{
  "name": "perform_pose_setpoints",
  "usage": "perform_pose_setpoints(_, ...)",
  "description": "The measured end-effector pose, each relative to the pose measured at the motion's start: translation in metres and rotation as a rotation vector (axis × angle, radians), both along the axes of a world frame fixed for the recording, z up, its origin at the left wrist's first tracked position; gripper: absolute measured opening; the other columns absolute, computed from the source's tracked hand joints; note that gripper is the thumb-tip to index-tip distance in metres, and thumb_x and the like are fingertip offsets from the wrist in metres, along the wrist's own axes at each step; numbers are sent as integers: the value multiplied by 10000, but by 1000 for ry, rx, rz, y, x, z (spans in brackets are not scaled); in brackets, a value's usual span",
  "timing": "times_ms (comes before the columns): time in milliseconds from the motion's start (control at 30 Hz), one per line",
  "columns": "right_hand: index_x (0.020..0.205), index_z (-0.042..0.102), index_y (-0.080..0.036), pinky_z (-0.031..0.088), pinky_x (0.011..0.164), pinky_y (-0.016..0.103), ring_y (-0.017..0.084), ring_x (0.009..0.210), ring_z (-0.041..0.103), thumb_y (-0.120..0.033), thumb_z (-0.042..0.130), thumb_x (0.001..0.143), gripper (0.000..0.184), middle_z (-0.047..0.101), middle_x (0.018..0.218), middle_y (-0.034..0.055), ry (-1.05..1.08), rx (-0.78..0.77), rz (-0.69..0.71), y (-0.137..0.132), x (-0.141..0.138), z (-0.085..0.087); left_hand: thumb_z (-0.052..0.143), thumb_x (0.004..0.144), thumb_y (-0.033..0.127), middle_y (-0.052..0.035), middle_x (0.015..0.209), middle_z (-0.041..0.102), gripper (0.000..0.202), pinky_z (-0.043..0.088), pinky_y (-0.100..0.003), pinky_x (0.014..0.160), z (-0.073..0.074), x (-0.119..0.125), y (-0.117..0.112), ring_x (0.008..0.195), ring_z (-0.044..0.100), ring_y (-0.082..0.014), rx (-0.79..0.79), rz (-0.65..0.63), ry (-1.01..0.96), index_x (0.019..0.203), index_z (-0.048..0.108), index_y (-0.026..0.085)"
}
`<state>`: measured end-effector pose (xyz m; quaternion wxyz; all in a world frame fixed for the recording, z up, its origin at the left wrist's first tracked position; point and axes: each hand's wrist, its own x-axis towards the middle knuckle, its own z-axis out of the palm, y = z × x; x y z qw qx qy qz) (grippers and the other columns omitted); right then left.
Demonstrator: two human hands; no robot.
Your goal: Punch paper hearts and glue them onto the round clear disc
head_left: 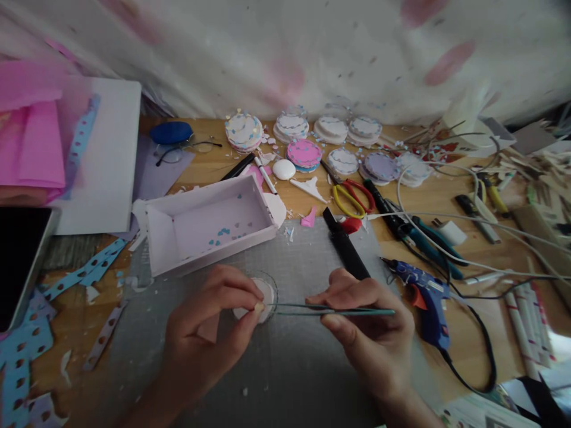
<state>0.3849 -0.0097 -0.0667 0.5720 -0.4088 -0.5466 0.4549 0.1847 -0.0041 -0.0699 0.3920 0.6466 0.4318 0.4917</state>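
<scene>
In my right hand (363,315) is a pair of dark green tweezers (357,311), squeezed between thumb and fingers and pointing left. Their tips reach the thumb and forefinger of my left hand (214,324), which are pinched together. Whatever small thing lies in that pinch is too small to make out. Just beneath and behind the left fingertips is a small white round piece (266,292) with a thin dark edging, partly hidden by the hand. Both hands are above a grey cutting mat (285,368).
An open pale lilac box (209,223) with tiny blue hearts stands behind my left hand. Several decorated round pieces (304,153) line the back. Scissors (350,199), pliers (435,241) and a blue glue gun (426,297) lie right. Punched blue strips (27,339) and a phone (22,261) are left.
</scene>
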Motion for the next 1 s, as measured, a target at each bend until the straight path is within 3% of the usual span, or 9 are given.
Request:
perform_pose_setpoints(233,876,707,-247,516,613,340,179,669,650,-240,763,835,69,770,779,37,63,-74,12,0,2,-2,603,845,54,6,836,649,219,504,-346,730,2,0,0,796,606,-170,27,-28,16,873,672,260)
perform_pose_setpoints(700,865,680,-263,519,604,343,192,658,664,-296,749,847,79,773,779,31,12,-88,-26,0,-1,-4,608,842,23,3,866,643,242,483,-351,754,0,-5,-1,832,594,-170,16,-49,32,892,666,253)
perform_pose_setpoints(1000,872,696,-260,522,604,357,197,675,671,-245,743,853,53,754,746,36,28,-61,-7,-4,1,-3,621,843,38,-3,835,650,221,483,-349,736,2,-3,-1,812,597,-175,27,-43,51,864,667,254)
